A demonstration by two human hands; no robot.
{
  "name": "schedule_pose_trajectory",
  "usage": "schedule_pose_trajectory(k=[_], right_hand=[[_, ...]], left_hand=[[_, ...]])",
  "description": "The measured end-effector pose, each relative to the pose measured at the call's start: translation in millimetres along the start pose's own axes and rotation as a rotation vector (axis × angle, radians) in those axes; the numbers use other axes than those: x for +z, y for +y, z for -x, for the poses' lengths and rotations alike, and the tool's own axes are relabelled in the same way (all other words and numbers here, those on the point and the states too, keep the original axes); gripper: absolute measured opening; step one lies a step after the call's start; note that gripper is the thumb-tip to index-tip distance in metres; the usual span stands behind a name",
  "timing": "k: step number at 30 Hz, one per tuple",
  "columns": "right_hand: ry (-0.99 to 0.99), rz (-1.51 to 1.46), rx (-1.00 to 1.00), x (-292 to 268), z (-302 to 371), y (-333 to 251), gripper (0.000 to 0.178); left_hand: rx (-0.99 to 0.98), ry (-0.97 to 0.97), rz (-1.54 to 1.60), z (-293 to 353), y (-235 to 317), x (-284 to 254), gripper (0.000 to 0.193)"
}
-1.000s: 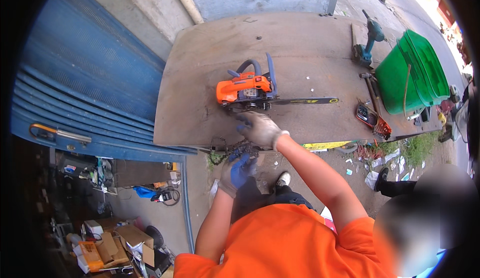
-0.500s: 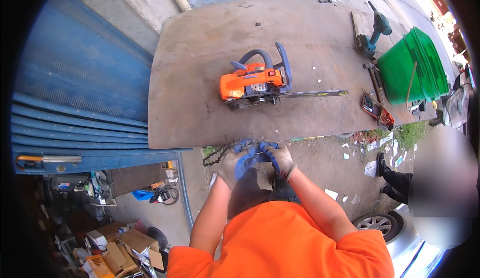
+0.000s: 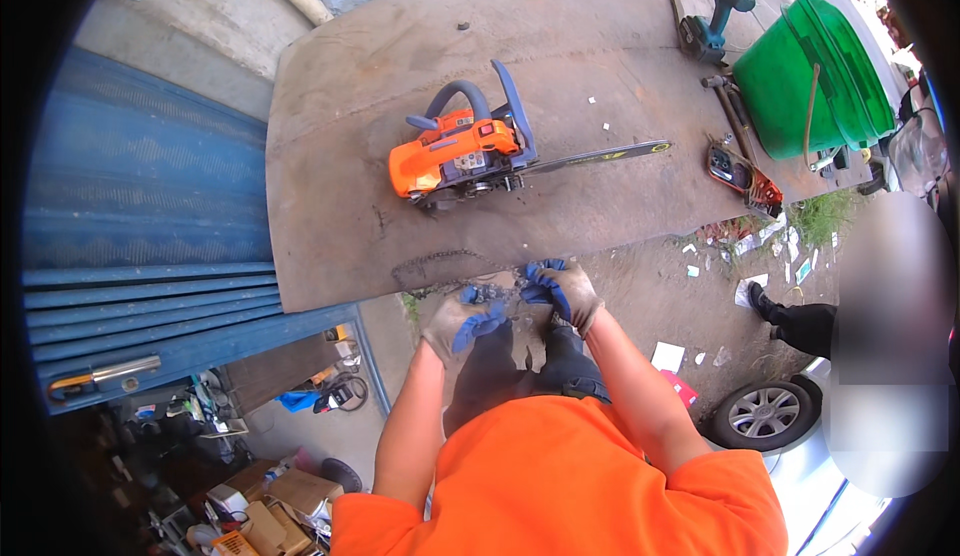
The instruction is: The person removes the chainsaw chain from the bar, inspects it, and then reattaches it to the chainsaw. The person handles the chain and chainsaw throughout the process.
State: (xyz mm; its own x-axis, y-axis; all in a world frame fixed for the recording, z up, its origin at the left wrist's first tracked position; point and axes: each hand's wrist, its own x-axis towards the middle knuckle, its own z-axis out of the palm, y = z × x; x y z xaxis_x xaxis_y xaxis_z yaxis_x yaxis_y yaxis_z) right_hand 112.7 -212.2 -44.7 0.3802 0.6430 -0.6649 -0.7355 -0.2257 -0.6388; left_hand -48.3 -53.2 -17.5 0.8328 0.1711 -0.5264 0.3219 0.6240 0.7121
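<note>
My left hand [image 3: 463,325], in a grey work glove with blue palm and fingers, is closed on a dark saw chain [image 3: 436,259] at the bench's near edge. Part of the chain loops out over the bench top, blurred. Gloved the same way, my right hand [image 3: 566,292] pinches the chain's other side, and a stretch of it runs between both hands. Beyond them an orange chainsaw [image 3: 440,161] lies on the metal bench [image 3: 340,206], its guide bar [image 3: 600,157] bare and pointing right. Fingertips are partly hidden by the gloves' folds.
At the bench's right end are a green bucket [image 3: 800,86], a teal cordless drill [image 3: 718,16], a hammer [image 3: 733,116] and a red-and-black saw cover [image 3: 745,178]. A blue metal door [image 3: 150,186] stands left. A person's dark-trousered leg [image 3: 805,327] and a car wheel [image 3: 765,415] are at right.
My hands have moved apart, stretching the chain between them, and its loop has swung up over the bench edge. The view has shifted, so the chainsaw sits further left and higher.
</note>
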Motion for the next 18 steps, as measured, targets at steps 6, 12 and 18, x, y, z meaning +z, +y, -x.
schedule_pose_trajectory(k=[6,12,18], right_hand=[[0.03,-0.088,-0.019,-34,14,-12,0.02],[0.022,-0.094,-0.026,-57,21,-16,0.018],[0.052,-0.403,-0.114,-63,21,-9,0.02]], left_hand=[[-0.189,0.215,0.136,14,-6,-33,0.022],[-0.073,0.307,0.305,10,-25,-36,0.02],[-0.13,0.282,0.276,-6,-43,-12,0.021]])
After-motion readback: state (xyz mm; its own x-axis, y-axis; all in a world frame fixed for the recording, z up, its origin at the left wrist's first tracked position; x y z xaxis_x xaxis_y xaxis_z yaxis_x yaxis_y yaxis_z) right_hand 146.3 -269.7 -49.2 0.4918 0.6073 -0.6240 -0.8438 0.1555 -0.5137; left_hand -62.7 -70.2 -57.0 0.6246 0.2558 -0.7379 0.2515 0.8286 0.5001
